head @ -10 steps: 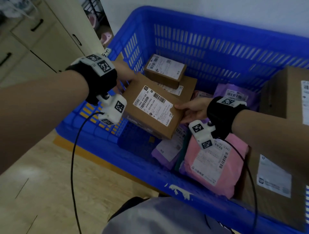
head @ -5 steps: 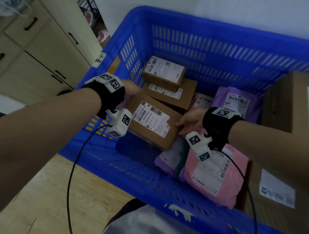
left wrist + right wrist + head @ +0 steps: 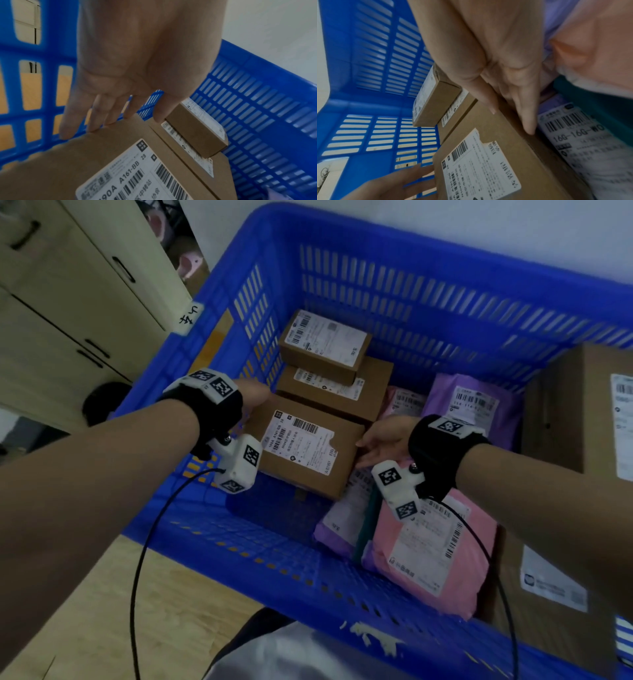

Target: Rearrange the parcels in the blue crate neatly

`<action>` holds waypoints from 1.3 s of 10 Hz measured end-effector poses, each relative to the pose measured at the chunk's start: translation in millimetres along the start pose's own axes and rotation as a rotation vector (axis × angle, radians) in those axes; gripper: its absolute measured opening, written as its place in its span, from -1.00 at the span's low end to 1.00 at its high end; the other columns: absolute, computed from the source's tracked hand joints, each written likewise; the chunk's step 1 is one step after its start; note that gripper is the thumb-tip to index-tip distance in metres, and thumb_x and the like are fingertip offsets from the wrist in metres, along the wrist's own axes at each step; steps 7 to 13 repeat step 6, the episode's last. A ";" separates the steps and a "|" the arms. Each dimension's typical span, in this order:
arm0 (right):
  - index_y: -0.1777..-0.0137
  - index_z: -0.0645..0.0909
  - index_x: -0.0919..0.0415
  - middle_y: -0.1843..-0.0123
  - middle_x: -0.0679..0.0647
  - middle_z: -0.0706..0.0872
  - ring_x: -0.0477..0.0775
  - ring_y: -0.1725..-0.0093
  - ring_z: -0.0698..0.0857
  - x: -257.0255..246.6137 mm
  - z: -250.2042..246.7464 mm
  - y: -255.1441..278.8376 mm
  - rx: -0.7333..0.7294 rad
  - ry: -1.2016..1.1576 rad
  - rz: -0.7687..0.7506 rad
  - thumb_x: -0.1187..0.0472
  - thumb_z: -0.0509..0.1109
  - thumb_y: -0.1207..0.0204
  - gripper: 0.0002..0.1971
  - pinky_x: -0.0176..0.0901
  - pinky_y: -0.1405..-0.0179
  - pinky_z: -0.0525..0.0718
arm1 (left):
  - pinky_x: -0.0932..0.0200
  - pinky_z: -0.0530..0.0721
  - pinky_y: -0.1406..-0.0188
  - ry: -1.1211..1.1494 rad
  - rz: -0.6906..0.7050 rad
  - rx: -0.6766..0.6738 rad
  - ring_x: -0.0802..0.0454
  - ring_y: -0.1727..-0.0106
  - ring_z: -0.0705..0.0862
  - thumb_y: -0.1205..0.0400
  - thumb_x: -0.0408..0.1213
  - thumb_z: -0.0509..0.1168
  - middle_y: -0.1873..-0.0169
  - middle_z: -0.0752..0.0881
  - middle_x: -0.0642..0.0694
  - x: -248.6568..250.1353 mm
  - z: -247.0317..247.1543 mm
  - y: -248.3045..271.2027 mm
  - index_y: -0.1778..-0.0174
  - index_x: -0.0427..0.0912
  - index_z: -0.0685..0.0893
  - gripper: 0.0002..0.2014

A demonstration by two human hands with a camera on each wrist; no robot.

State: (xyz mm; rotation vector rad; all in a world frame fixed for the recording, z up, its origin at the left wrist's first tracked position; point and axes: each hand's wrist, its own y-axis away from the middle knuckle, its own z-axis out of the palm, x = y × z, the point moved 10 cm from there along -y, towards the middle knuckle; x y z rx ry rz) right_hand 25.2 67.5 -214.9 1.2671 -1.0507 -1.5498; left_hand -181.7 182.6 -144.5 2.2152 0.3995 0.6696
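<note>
While both hands are bracing opposite ends, labelled cardboard box (image 3: pixel 308 445) is sitting low in blue crate (image 3: pixel 428 289), just beside two stacked boxes (image 3: pixel 329 364). Left hand (image 3: pixel 137 67) is pressing straight fingers on far-left edge; right hand (image 3: pixel 383 440) is pressing extended fingers on right edge, likely squaring box into row. Soft mailers (image 3: pixel 431 546) are lying alongside.
</note>
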 end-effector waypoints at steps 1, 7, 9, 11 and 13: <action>-0.20 0.51 0.38 -0.55 0.23 0.42 0.33 -0.53 0.40 1.0 3.0 -1.7 -0.004 -0.006 0.013 0.51 0.08 -0.66 -0.77 0.20 -0.59 0.29 | 0.01 0.46 -0.09 -0.018 -0.009 0.007 -0.28 -0.45 0.46 -0.78 -0.21 0.01 -0.56 0.33 -0.31 -4.2 3.6 1.6 -0.63 -0.30 0.16 -0.51; -0.52 0.35 0.37 -0.55 0.22 0.40 0.23 -0.45 0.49 -20.1 -10.7 18.8 0.120 -0.003 -0.242 0.34 0.18 -0.68 -0.58 -0.08 -0.14 0.57 | 0.00 0.45 -0.39 -0.318 0.155 0.034 -0.23 -0.54 0.39 -0.76 -0.11 0.08 -0.58 0.32 -0.26 26.4 11.9 26.8 -0.62 -0.30 0.23 -0.46; -0.52 0.35 0.37 -0.55 0.22 0.40 0.23 -0.45 0.49 -20.1 -10.7 18.8 0.120 -0.003 -0.242 0.34 0.18 -0.68 -0.58 -0.08 -0.14 0.57 | 0.00 0.45 -0.39 -0.318 0.155 0.034 -0.23 -0.54 0.39 -0.76 -0.11 0.08 -0.58 0.32 -0.26 26.4 11.9 26.8 -0.62 -0.30 0.23 -0.46; -0.52 0.35 0.37 -0.55 0.22 0.40 0.23 -0.45 0.49 -20.1 -10.7 18.8 0.120 -0.003 -0.242 0.34 0.18 -0.68 -0.58 -0.08 -0.14 0.57 | 0.00 0.45 -0.39 -0.318 0.155 0.034 -0.23 -0.54 0.39 -0.76 -0.11 0.08 -0.58 0.32 -0.26 26.4 11.9 26.8 -0.62 -0.30 0.23 -0.46; -0.52 0.35 0.37 -0.55 0.22 0.40 0.23 -0.45 0.49 -20.1 -10.7 18.8 0.120 -0.003 -0.242 0.34 0.18 -0.68 -0.58 -0.08 -0.14 0.57 | 0.00 0.45 -0.39 -0.318 0.155 0.034 -0.23 -0.54 0.39 -0.76 -0.11 0.08 -0.58 0.32 -0.26 26.4 11.9 26.8 -0.62 -0.30 0.23 -0.46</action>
